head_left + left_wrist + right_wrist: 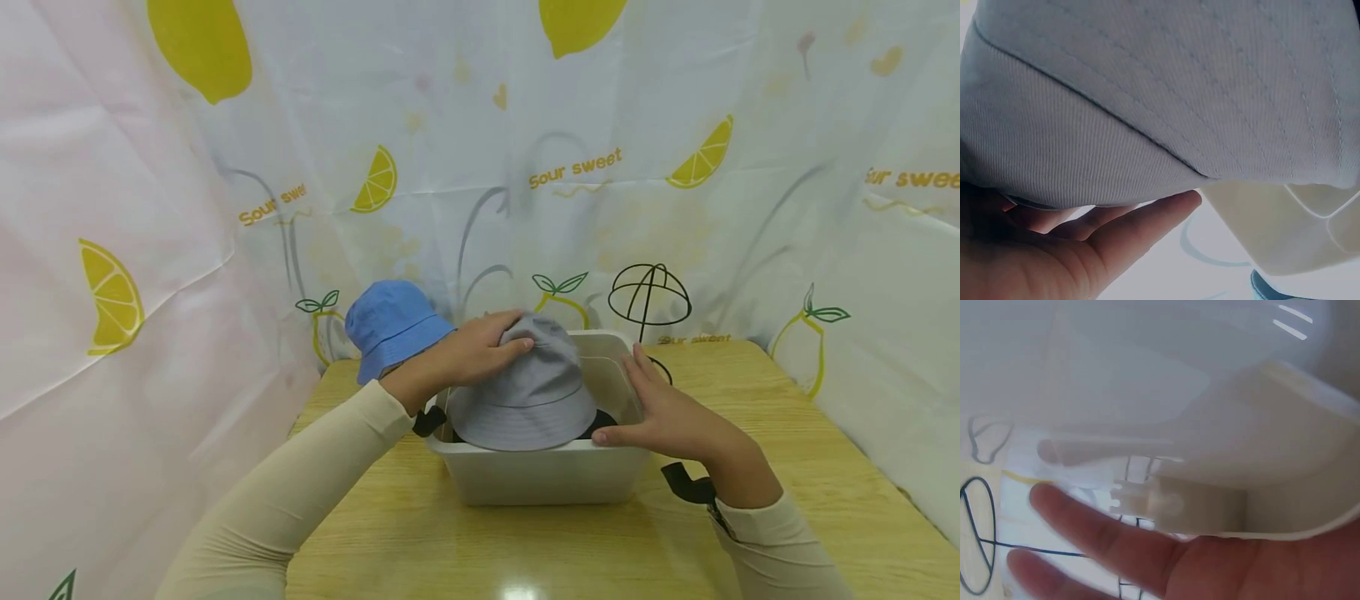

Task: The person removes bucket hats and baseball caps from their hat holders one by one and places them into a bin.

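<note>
A grey bucket hat point(525, 392) with stitched rings round its brim stands crown up over a white plastic basin point(540, 479). My left hand point(480, 346) holds the hat by its crown, the thumb and fingers at the top. Up close in the left wrist view, the hat's ribbed cloth point(1166, 94) fills most of the frame above the left hand point(1085, 250). At the basin's right side, my right hand point(675, 417) rests with its thumb at the front rim and its fingers extended along the side. In the right wrist view, those fingers point(1110, 547) look straight.
A blue bucket hat point(393, 321) sits behind my left forearm, beside the basin. Behind the basin to the right stands a black wire dome stand point(649, 296). Something black point(598, 423) shows inside the basin under the grey brim. Lemon-print cloth point(450, 100) hangs round the wooden table point(750, 467).
</note>
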Demonstrator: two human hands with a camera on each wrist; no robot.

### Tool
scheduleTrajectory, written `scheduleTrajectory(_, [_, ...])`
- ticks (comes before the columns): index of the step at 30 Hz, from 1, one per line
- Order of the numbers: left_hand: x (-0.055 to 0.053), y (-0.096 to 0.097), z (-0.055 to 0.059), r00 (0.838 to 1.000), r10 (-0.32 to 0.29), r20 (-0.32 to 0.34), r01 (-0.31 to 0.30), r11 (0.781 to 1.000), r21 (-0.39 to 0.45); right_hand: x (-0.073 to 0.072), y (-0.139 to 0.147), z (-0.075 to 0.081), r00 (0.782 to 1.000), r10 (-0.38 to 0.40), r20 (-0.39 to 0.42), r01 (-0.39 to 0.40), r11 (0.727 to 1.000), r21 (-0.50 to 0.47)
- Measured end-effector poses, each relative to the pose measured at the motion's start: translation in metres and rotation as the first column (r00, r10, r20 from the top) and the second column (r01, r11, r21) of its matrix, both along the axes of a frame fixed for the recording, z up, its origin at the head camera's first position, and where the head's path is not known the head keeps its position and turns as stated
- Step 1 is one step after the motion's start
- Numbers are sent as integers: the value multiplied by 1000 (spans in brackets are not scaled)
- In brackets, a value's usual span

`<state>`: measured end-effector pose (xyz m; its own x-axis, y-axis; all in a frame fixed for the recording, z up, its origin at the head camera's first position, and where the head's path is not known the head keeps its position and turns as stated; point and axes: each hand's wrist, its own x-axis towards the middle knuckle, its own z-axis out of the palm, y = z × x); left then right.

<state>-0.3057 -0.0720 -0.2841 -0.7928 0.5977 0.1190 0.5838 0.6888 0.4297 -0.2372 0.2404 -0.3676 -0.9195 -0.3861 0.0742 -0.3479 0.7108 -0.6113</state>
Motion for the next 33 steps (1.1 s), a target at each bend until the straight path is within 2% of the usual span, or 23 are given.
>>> scheduleTrajectory(5, [-1, -1, 0, 1000, -5, -27, 6, 999, 42, 3, -2, 2, 999, -44, 24, 44, 999, 3])
scheduleTrajectory(8, [-2, 0, 1, 998, -14, -57, 18, 998, 61, 5, -3, 4, 997, -64, 40, 62, 997, 38])
scheduleTrajectory(12, [-3, 1, 1, 998, -15, -53, 16, 1000, 17, 6, -3, 5, 997, -70, 41, 68, 996, 62])
scheduleTrajectory(17, [-6, 2, -3, 999, -24, -38, 22, 999, -41, 6, -3, 5, 996, -67, 56, 64, 997, 47])
scheduleTrajectory(20, [-11, 2, -6, 998, -37, -50, 35, 998, -46, 6, -4, 5, 996, -66, 60, 64, 997, 45])
scheduleTrajectory(26, [-19, 3, -4, 994, -47, -101, 44, 998, -37, 4, -3, 4, 996, -64, 57, 62, 997, 41])
scheduleTrajectory(28, [-23, 5, -6, 992, -45, -117, 39, 998, -51, 4, -2, 4, 997, -61, 54, 59, 997, 39])
scheduleTrajectory(33, [-28, 10, -12, 993, -52, -107, 39, 993, -112, 3, -2, 4, 997, -59, 50, 57, 998, 35])
